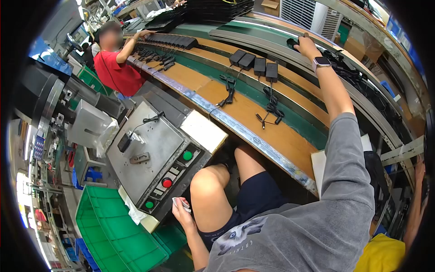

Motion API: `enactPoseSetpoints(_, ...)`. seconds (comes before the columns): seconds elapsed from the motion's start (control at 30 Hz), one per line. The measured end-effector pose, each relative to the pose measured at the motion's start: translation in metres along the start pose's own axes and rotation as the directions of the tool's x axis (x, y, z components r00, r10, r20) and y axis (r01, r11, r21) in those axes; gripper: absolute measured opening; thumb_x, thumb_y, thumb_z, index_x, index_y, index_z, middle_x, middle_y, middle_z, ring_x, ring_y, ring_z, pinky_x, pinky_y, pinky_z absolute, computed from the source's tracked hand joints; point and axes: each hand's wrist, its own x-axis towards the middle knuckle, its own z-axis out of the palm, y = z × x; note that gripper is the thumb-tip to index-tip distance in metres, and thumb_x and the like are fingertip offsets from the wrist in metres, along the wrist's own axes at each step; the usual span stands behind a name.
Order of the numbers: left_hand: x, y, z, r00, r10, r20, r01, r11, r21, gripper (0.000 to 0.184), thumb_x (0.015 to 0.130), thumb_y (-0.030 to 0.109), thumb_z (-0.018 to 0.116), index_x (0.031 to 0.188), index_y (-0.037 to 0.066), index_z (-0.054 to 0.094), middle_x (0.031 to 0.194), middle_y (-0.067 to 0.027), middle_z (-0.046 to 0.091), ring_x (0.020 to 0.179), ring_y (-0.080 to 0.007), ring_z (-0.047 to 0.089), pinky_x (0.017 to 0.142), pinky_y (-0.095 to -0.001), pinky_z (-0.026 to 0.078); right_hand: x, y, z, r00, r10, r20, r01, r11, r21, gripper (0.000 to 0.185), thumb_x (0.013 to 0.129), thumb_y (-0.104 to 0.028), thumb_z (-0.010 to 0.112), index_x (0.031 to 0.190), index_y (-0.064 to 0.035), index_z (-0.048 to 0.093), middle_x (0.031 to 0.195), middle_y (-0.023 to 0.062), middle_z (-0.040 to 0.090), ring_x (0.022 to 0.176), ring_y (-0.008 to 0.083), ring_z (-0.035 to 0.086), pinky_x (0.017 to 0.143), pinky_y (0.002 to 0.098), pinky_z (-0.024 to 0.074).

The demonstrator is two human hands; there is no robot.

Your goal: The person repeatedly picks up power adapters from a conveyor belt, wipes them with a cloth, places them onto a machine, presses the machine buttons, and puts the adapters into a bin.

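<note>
My left hand (182, 213) is closed around a small white piece (176, 204), cloth or paper, beside my knee and the machine's control panel. My right hand (306, 47), with a watch on its wrist, reaches across to the far raised rail, its fingers closed at a dark item that is too small to tell. Near it lie bundled black cables (337, 61). Several black adapters (259, 66) sit in a row on the bench, their cords (273, 106) hanging toward me. On the machine's metal plate (158, 131) lie a black adapter (123, 142) and a metal block (139, 157).
A person in red (118, 68) works at the bench's far left by more adapters (181, 42). A green crate (113, 226) stands below the machine, whose panel has green buttons and a red button (166, 182). At far right appear another person's arm (414, 204) and yellow cloth.
</note>
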Motion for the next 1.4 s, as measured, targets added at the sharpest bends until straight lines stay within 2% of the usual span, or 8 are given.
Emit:
enactPoseSetpoints(0.33,-0.013,0.005,-0.031,0.996,0.034,-0.077,-0.030,0.998,0.049,0.029,0.102,0.030,0.052,0.086,0.007,0.059,0.073,0.0012,0.054,0.064,-0.0056,0.050,0.058,-0.0202,0.039,-0.026,0.075,-0.033,0.890,0.454,-0.043,-0.456,0.888,-0.063,0.070,0.095,-0.063,0.034,0.147,-0.0179,0.041,0.153,0.0183,0.035,0.143,0.0360,0.031,0.111,0.0561,0.0287)
enactPoseSetpoints(0.5,-0.009,-0.026,-0.055,0.994,0.041,-0.100,-0.034,0.997,0.071,0.029,0.102,0.031,0.052,0.086,0.007,0.058,0.071,0.0017,0.052,0.063,-0.0056,0.048,0.057,-0.0210,0.038,-0.031,0.180,-0.018,0.911,0.335,0.242,-0.338,0.941,-0.031,0.079,0.098,-0.064,0.019,0.138,-0.0035,0.050,0.135,0.0216,0.055,0.130,0.0389,0.048,0.111,0.0424,0.0321)
enactPoseSetpoints(0.67,0.000,-0.028,-0.039,0.994,-0.071,-0.079,0.075,0.995,0.058,0.031,0.103,0.032,0.051,0.085,0.007,0.057,0.069,0.0024,0.049,0.062,-0.0059,0.047,0.056,-0.0213,0.036,-0.036,0.127,-0.055,0.831,0.414,0.372,-0.432,0.901,-0.039,0.084,0.093,-0.072,0.028,0.145,-0.0085,0.045,0.155,0.0128,0.036,0.144,0.0316,0.030,0.119,0.0424,0.0223)
enactPoseSetpoints(1.03,-0.014,-0.025,-0.028,0.998,-0.020,-0.060,0.030,0.987,0.161,0.032,0.102,0.034,0.051,0.088,0.006,0.057,0.072,0.0015,0.052,0.063,-0.0056,0.049,0.057,-0.0197,0.037,-0.016,0.136,-0.072,0.831,0.420,0.365,-0.256,0.871,-0.420,0.074,0.093,-0.065,0.039,0.127,-0.0034,0.061,0.133,0.0232,0.057,0.126,0.0385,0.052,0.103,0.0479,0.0395)
enactPoseSetpoints(1.17,0.003,-0.045,-0.053,0.973,-0.229,-0.028,0.214,0.941,-0.261,0.034,0.101,0.038,0.047,0.097,0.008,0.063,0.082,0.0009,0.058,0.075,-0.0085,0.054,0.065,-0.0217,0.037,-0.075,0.004,-0.086,0.951,-0.135,-0.279,0.170,0.980,0.105,0.057,0.086,-0.046,0.065,0.117,0.0016,0.066,0.107,0.0266,0.063,0.105,0.0388,0.061,0.094,0.0446,0.0464)
enactPoseSetpoints(1.23,0.009,-0.021,-0.040,0.976,-0.193,0.098,0.216,0.891,-0.400,0.037,0.099,0.034,0.045,0.115,0.004,0.061,0.097,-0.0015,0.062,0.091,-0.0122,0.056,0.078,-0.0257,0.041,-0.097,-0.080,-0.091,0.991,-0.126,0.050,0.099,0.925,0.367,0.074,0.080,-0.050,0.073,0.123,0.0083,0.060,0.120,0.0279,0.061,0.118,0.0364,0.057,0.099,0.0430,0.0448)
enactPoseSetpoints(1.3,0.022,-0.013,-0.039,0.951,-0.167,0.261,0.280,0.824,-0.492,0.043,0.096,0.029,0.045,0.129,0.002,0.054,0.112,-0.0046,0.060,0.104,-0.0151,0.055,0.090,-0.0284,0.041,-0.100,-0.110,-0.012,0.963,-0.231,-0.139,0.249,0.959,0.134,0.092,0.072,-0.056,0.078,0.129,0.0110,0.053,0.120,0.0292,0.061,0.113,0.0379,0.060,0.098,0.0433,0.0462)
enactPoseSetpoints(1.4,0.012,0.023,-0.011,0.992,-0.097,0.084,0.120,0.931,-0.345,0.041,0.093,0.014,0.047,0.132,0.000,0.050,0.120,-0.0040,0.056,0.105,-0.0146,0.054,0.093,-0.0284,0.042,-0.090,-0.141,0.014,0.956,-0.213,0.200,0.155,0.950,0.271,0.097,0.060,-0.058,0.085,0.126,0.0058,0.054,0.122,0.0281,0.058,0.117,0.0411,0.056,0.099,0.0444,0.0464)
